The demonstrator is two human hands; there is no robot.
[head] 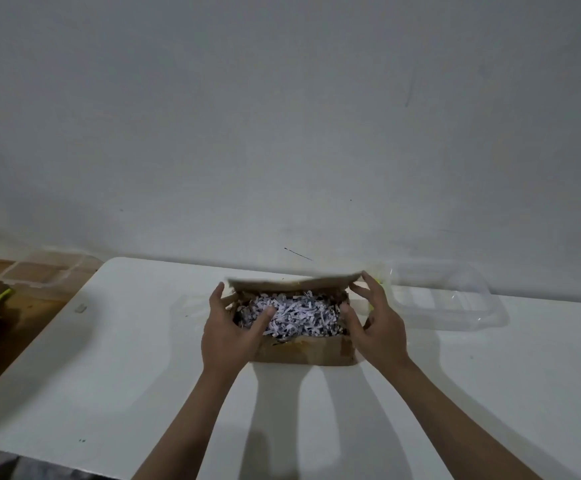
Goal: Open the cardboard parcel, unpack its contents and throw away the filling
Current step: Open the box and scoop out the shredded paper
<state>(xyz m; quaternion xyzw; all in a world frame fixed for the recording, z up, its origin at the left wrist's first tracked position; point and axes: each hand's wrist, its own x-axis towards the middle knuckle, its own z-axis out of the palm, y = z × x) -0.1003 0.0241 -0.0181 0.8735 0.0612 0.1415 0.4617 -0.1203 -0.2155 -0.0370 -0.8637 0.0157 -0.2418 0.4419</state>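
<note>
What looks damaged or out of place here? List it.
Little stands out. The cardboard parcel shows torn, scuffed patches on its near wall. The shredded paper filling stays inside it, none spilled on the white table. A clear plastic container sits to its right.

The single head camera looks forward and down from above, close over the tabletop (143, 358); the wall (282, 116) fills its upper half.
</note>
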